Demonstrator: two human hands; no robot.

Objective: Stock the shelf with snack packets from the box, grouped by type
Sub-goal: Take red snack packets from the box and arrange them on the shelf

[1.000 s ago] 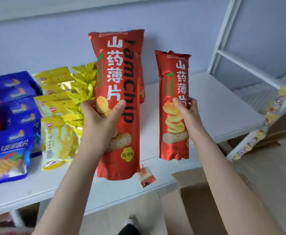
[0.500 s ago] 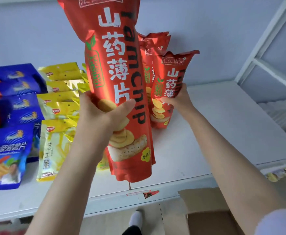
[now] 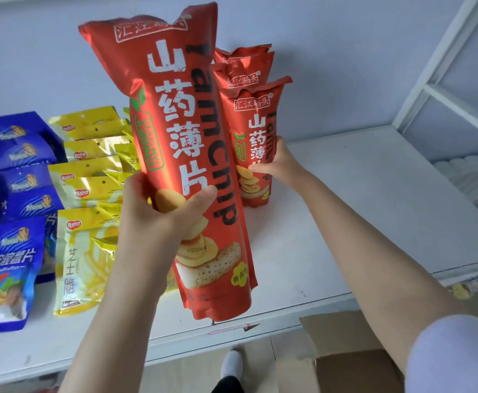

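Placement step. Right grip [image 3: 278,165] held a standing yam-chip packet [image 3: 256,129] on the shelf [image 3: 374,208], centre frame; left grip [image 3: 158,217] clasped a second yam-chip packet [image 3: 181,109], judged due beside it next.

Both bare forearms reach up and forward. The left hand [image 3: 164,214] is the nearer, with its back turned toward the person. Its thumb is pressed across the front of a tall red packet [image 3: 175,131] and its fingers are curled round behind, holding the packet upright. The right arm stretches further out, almost straight. The right hand [image 3: 278,165] grips a second red packet [image 3: 256,129] at mid-height, thumb on the front and fingers round its right side. A pale sleeve [image 3: 453,355] covers the upper right arm.
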